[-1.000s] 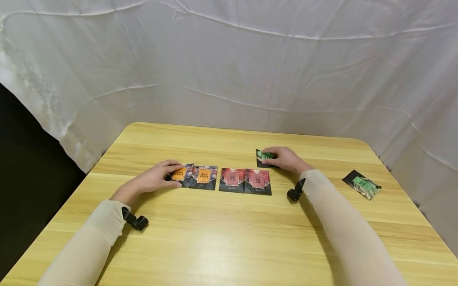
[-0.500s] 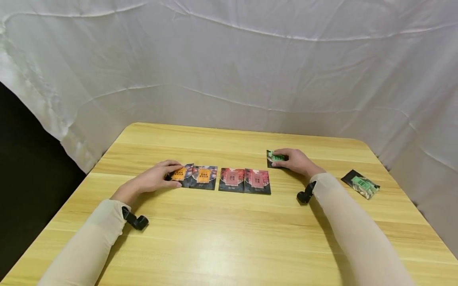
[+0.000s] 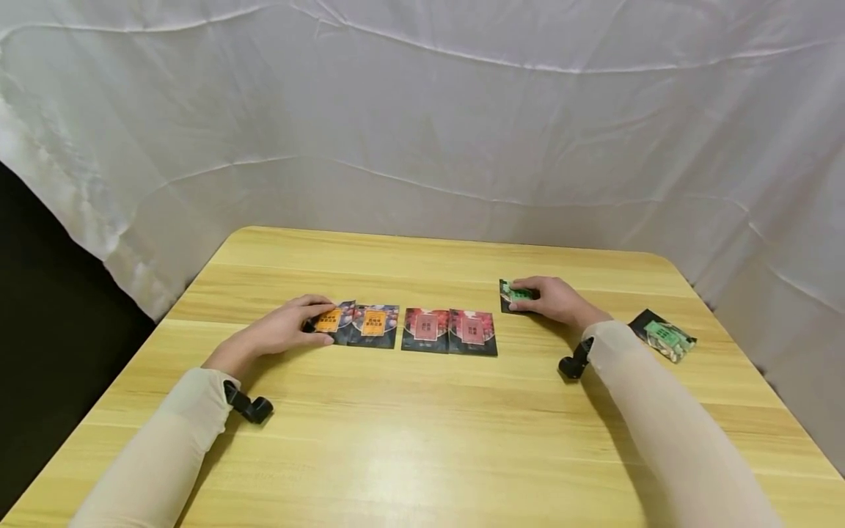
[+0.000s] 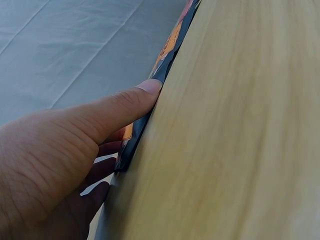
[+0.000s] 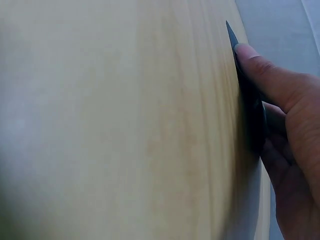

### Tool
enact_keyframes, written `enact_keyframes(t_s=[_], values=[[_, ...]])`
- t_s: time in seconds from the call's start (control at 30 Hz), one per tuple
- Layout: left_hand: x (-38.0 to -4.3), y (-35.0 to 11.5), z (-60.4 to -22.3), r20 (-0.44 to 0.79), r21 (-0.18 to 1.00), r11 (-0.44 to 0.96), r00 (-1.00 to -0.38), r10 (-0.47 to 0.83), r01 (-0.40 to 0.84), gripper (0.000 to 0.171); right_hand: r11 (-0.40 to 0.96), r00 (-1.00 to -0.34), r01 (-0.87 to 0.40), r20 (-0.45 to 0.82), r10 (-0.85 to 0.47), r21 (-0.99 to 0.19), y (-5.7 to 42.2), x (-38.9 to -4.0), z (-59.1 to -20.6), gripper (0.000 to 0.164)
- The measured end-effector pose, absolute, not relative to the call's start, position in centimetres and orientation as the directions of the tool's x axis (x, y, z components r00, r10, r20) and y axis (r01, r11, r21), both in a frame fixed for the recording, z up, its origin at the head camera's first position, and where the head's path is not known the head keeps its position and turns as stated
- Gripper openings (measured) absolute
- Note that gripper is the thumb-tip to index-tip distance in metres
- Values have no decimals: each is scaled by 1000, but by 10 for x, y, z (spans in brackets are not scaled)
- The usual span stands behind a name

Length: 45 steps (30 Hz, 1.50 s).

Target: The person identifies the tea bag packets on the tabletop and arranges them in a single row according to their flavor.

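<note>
My left hand grips the leftmost orange-labelled sachet, its thumb along the near edge and fingers at the far side. That sachet slightly overlaps a second orange-labelled sachet. Two red-labelled sachets lie flat side by side, just right of the orange pair. Further back and right, my right hand holds a dark sachet with a green label between thumb and fingers, partly covering it. In the right wrist view this sachet appears edge-on and tilted, close above the table.
Another green-labelled sachet lies askew at the right, beyond my right forearm. The wooden table ends at a pale cloth curtain behind. Black camera mounts sit on both wrists.
My right hand has moved to the right with the green-labelled sachet, away from the red pair. The left hand and the row of orange and red sachets stay put.
</note>
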<state>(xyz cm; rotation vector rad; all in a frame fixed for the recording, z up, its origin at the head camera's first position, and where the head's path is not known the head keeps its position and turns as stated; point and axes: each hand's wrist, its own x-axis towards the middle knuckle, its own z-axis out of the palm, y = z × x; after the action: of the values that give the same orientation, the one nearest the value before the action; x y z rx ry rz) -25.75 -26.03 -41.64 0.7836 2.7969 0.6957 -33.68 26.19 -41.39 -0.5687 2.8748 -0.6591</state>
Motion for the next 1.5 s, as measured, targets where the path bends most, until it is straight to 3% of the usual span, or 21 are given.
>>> enact_keyframes(t_s=[0.5, 1.5], values=[[-256, -260, -414, -12, 471, 749, -845, 535, 467, 79, 840, -918, -319, -79, -389, -439, 277, -317, -410, 61], [-257, -261, -416, -21, 472, 753, -848, 530, 459, 80, 801, -888, -408, -12, -459, -438, 269, -265, -408, 56]])
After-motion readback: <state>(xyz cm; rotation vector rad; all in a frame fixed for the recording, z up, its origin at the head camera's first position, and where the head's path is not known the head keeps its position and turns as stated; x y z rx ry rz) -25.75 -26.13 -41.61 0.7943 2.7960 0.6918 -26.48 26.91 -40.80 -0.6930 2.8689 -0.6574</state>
